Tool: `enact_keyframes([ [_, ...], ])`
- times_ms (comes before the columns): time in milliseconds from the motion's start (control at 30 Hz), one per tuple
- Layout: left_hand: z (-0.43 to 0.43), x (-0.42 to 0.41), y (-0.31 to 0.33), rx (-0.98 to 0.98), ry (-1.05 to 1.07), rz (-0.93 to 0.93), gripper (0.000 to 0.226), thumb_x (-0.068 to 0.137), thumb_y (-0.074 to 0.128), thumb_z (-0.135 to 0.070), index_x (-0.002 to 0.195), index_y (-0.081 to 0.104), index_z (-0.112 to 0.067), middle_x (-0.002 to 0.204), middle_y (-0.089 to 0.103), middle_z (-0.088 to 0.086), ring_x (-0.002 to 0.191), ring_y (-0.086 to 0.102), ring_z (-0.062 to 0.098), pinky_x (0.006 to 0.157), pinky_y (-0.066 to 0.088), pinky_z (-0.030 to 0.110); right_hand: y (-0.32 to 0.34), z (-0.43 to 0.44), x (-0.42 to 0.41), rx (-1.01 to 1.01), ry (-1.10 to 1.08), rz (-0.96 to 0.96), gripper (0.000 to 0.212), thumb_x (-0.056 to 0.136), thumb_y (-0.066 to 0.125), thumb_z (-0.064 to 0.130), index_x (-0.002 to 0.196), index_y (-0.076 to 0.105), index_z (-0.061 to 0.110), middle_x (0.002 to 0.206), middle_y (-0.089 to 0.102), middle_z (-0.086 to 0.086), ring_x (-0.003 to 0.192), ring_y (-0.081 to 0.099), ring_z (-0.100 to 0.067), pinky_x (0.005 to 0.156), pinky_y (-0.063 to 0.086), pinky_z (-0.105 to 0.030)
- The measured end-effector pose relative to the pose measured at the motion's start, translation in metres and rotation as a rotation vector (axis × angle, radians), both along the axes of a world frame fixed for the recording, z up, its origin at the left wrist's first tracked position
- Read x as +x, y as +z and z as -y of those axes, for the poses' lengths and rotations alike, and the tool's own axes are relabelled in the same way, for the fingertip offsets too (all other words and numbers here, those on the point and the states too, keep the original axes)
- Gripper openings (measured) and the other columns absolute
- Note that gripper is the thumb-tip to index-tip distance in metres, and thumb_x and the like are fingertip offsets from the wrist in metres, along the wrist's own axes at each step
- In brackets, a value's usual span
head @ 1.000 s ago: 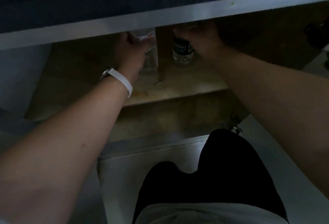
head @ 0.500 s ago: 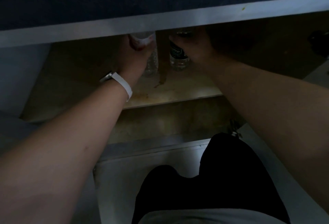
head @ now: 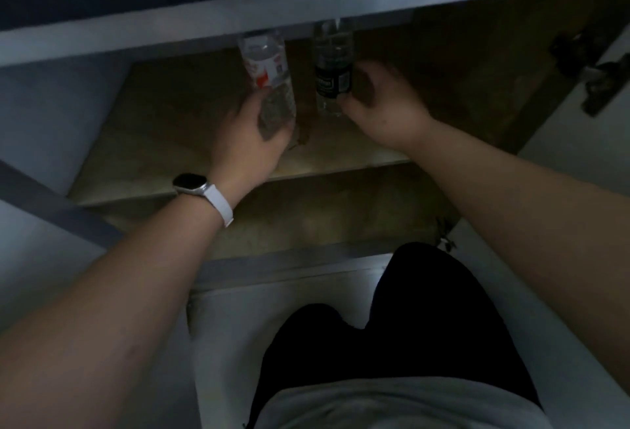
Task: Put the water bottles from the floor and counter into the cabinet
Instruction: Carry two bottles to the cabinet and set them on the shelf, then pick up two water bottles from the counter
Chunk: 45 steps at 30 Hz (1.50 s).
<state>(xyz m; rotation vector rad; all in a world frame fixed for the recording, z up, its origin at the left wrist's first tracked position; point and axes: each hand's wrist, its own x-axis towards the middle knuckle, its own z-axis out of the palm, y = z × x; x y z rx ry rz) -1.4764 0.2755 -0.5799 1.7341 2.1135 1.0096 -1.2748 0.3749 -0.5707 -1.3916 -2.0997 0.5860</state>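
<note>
Two clear water bottles stand upright, side by side, on the wooden shelf [head: 191, 142] inside the open cabinet. The left bottle [head: 267, 65] has a red and white label; the right bottle [head: 332, 67] has a black label. Their caps are hidden behind the cabinet's white top rail [head: 170, 30]. My left hand [head: 249, 135], with a white watch on its wrist, is curled around the base of the red-labelled bottle. My right hand [head: 378, 111] sits just right of the black-labelled bottle, fingers loosely curved, only the thumb tip touching its lower part.
A lower wooden shelf [head: 324, 214] lies beneath the one with the bottles. The cabinet's door [head: 579, 128] swings open at the right, with a dark hinge [head: 600, 84] on it. A white cabinet side [head: 51, 115] is at the left. My knee in black [head: 392, 326] is below.
Both hands have slid down from the bottles' upper parts to their bases and drawn back toward me. The right hand has loosened from the black-labelled bottle. Both labels now show.
</note>
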Motion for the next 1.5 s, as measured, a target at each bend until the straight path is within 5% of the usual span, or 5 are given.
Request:
enact_keyframes([
  [133, 0.018, 0.013, 0.008, -0.074, -0.022, -0.152, 0.053, 0.098, 0.061, -0.040, 0.147, 0.050, -0.023, 0.147, 0.049, 0.009, 0.132, 0.047, 0.029, 0.096, 0.037, 0.030, 0.009, 0.030, 0.017, 0.003, 0.044, 0.228, 0.060, 0.094, 0.051, 0.056, 0.147, 0.038, 0.031, 0.153, 0.036, -0.005, 0.137, 0.037, -0.028, 0.100, 0.038, -0.038],
  [367, 0.077, 0.020, 0.080, -0.232, -0.129, -0.299, 0.048, 0.096, 0.061, -0.036, 0.138, 0.060, -0.013, 0.141, 0.055, 0.012, 0.126, 0.051, 0.037, 0.101, 0.042, 0.043, 0.086, 0.104, 0.031, 0.019, 0.215, 0.451, 0.053, 0.089, 0.047, 0.052, 0.119, 0.062, 0.011, 0.121, 0.060, -0.013, 0.106, 0.055, -0.036, 0.080, 0.047, -0.043],
  [533, 0.120, 0.021, 0.164, -0.290, -0.183, -0.361, 0.052, 0.093, 0.053, -0.042, 0.135, 0.062, -0.013, 0.144, 0.056, 0.013, 0.130, 0.049, 0.038, 0.104, 0.042, 0.048, 0.171, 0.150, 0.038, -0.067, 0.261, 0.586, 0.057, 0.095, 0.039, 0.055, 0.140, 0.047, 0.022, 0.142, 0.047, -0.005, 0.130, 0.042, -0.030, 0.104, 0.036, -0.045],
  [967, 0.186, 0.039, 0.363, -0.219, -0.450, -0.380, 0.050, 0.098, 0.051, -0.045, 0.138, 0.060, -0.017, 0.144, 0.056, 0.010, 0.136, 0.047, 0.033, 0.106, 0.042, 0.051, 0.386, 0.258, 0.072, -0.067, 0.113, 0.660, 0.059, 0.097, 0.033, 0.059, 0.145, 0.041, 0.025, 0.149, 0.042, 0.000, 0.139, 0.035, -0.027, 0.111, 0.030, -0.044],
  [1500, 0.139, 0.261, 0.456, 0.049, -0.730, -0.522, 0.049, 0.099, 0.051, -0.042, 0.140, 0.060, -0.016, 0.143, 0.058, 0.012, 0.137, 0.049, 0.034, 0.106, 0.043, 0.054, 0.466, 0.284, 0.299, -0.006, -0.203, 0.625, 0.062, 0.093, 0.027, 0.058, 0.133, 0.057, 0.021, 0.139, 0.055, -0.005, 0.130, 0.047, -0.031, 0.106, 0.037, -0.047],
])
